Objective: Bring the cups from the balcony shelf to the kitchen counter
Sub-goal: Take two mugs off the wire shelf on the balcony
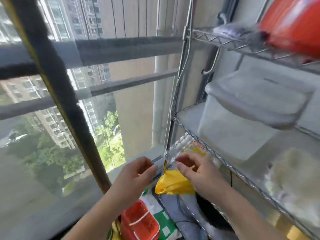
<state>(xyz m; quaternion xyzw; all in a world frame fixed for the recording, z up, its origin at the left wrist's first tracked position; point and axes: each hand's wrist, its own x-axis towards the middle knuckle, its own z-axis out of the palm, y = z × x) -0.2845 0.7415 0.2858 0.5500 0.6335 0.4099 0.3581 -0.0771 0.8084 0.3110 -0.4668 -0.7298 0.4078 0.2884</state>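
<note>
A clear plastic pack [187, 144] with white round shapes inside and a yellow label lies at the near corner of the wire shelf [204, 142], sticking out past its edge. No single cup can be made out in the blur. My right hand [195, 168] is just below the pack's near end, fingers apart, fingertips at the wrapper. My left hand [136, 172] hovers to the left of the pack with loosely curled fingers and nothing in it. The two hands are a short gap apart.
On the shelf sit translucent lidded containers [251, 104], a whitish bag [297, 179] and, on the tier above, a red-orange bag [294, 23]. Below the hands are a yellow plastic bag [173, 184] and a red basket [140, 222]. Dark window bars [57, 84] close the left side.
</note>
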